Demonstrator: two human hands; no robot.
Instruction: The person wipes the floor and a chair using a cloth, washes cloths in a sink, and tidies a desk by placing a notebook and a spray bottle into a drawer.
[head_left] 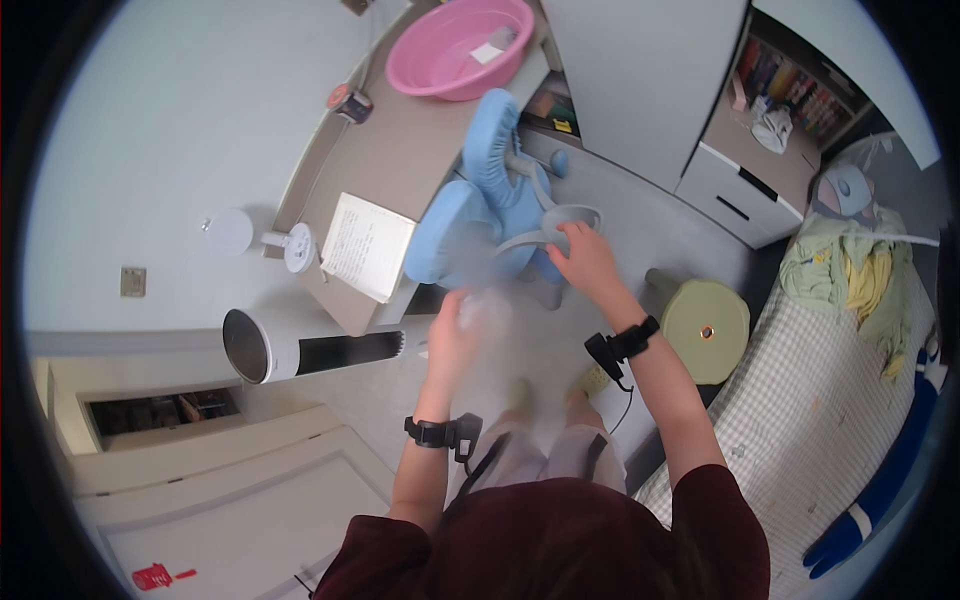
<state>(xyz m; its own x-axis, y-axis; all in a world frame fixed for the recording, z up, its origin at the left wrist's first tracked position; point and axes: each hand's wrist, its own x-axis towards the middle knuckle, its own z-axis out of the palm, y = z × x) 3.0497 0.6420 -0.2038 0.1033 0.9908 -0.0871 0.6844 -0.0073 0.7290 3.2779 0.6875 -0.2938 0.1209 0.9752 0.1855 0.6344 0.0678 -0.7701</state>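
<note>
A desk chair with light blue fabric covers [445, 232] stands in front of me, beside the desk. My right hand [585, 258] is closed over the near edge of its grey armrest [572, 215], fingers curled. My left hand [447, 330] is just below the chair's blue cushion, its fingers bent around a pale, whitish thing [487, 308]. That thing is smeared, so its kind cannot be made out. Each wrist wears a black strap with a small device.
On the desk [400, 145] are an open notebook [368, 246] and a pink basin [460, 50]. A white tower appliance [312, 345] stands left of the chair. To the right are a green stool [705, 332] and a bed with a checked sheet [775, 420].
</note>
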